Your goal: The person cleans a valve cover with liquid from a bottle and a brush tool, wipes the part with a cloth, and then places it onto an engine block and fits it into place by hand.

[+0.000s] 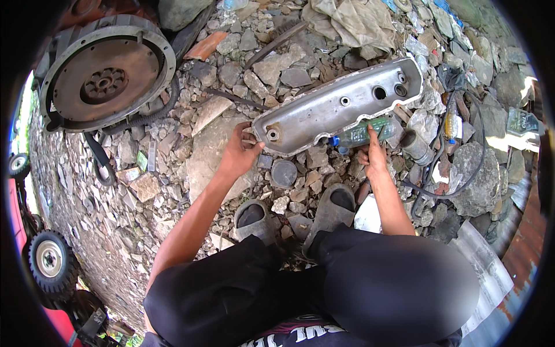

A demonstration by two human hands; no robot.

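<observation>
Outdoors, rubble [110, 208] lies beneath the metal cover [326, 113].

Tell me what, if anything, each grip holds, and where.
The left grip holds the long metal cover by its left end. The right grip has a digit against the greenish bottle; whether it holds it cannot be told.

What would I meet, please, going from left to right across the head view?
Small tyred wheel, round rusty plate, left hand, metal cover, amber bottle, clear bottle at the far right.
</observation>
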